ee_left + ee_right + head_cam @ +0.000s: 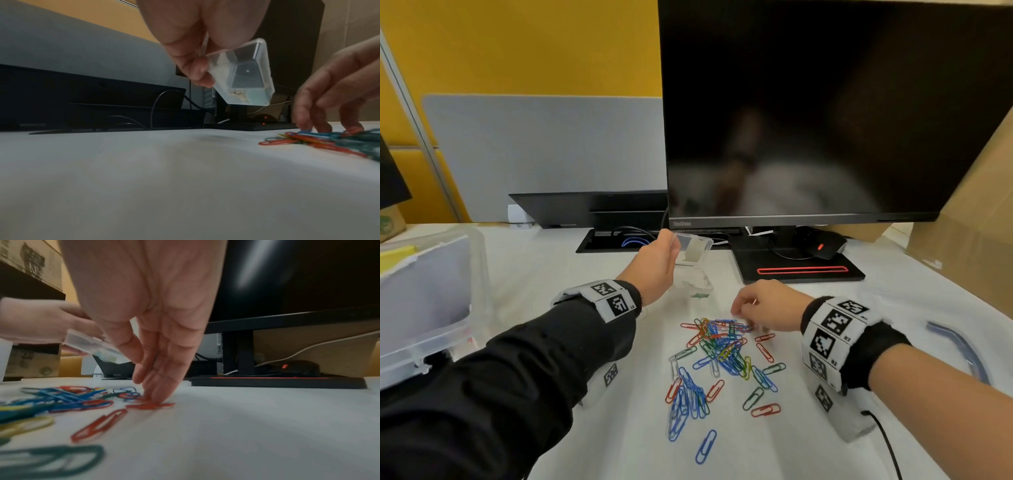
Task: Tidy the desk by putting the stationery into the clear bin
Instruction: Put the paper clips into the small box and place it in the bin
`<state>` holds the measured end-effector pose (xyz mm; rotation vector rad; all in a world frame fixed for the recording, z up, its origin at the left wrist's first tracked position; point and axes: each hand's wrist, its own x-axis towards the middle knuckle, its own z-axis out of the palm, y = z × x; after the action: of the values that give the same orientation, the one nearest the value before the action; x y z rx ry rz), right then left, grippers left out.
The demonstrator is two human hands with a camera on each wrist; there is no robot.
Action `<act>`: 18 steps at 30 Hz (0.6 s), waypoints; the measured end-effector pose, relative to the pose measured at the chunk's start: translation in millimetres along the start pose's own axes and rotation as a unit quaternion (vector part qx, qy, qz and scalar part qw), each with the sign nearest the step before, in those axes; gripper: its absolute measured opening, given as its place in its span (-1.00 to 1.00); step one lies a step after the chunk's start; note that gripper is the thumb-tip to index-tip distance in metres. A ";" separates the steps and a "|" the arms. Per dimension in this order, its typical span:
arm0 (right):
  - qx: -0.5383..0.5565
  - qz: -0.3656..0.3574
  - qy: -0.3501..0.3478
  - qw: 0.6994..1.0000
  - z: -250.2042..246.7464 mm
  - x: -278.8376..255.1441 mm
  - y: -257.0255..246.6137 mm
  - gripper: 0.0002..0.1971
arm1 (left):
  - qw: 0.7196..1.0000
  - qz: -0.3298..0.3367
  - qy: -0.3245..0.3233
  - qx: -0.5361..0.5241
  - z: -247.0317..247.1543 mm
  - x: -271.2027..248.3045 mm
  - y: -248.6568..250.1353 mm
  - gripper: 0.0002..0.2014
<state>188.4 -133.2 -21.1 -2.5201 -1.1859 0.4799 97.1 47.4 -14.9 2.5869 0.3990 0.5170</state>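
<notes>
Several coloured paperclips (722, 353) lie in a loose pile on the white desk, also seen low in the right wrist view as paperclips (68, 399). My left hand (671, 248) holds a small clear plastic box (695, 251) tilted above the desk, just beyond the pile; the left wrist view shows that box (242, 73) pinched at one corner by my fingers (197, 71). My right hand (739, 311) points straight fingers down at the pile's far edge, and its fingertips (156, 397) touch a red clip (150, 406). The big clear bin (438, 308) stands at the far left.
A black monitor (825, 102) on its stand base (798, 270) rises right behind the hands, with a mouse (825, 246) beside it. A cardboard box (969, 233) closes the right side. A curved blue-grey strip (962, 346) lies at the right. A cable tray (619, 240) opens behind the left hand.
</notes>
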 end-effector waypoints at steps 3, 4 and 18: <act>0.034 -0.053 0.090 0.994 -0.8 -11.7 4.2 -0.78 | 1.000 0.004 -0.007 -0.013 2.2 -6.4 6.0 -0.84; 0.049 -0.082 0.137 0.986 -2.0 -15.5 5.8 -0.81 | 1.000 0.017 -0.010 -0.024 4.5 -8.8 9.3 -0.86; 0.089 0.020 0.262 0.961 -3.1 -47.9 35.3 -0.69 | 0.949 0.012 -0.303 0.087 24.7 -34.1 53.2 -0.41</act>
<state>184.9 -192.5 -25.1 -2.3070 -0.8466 -0.0776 87.2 -19.6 -18.4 2.7474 0.2013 -0.3298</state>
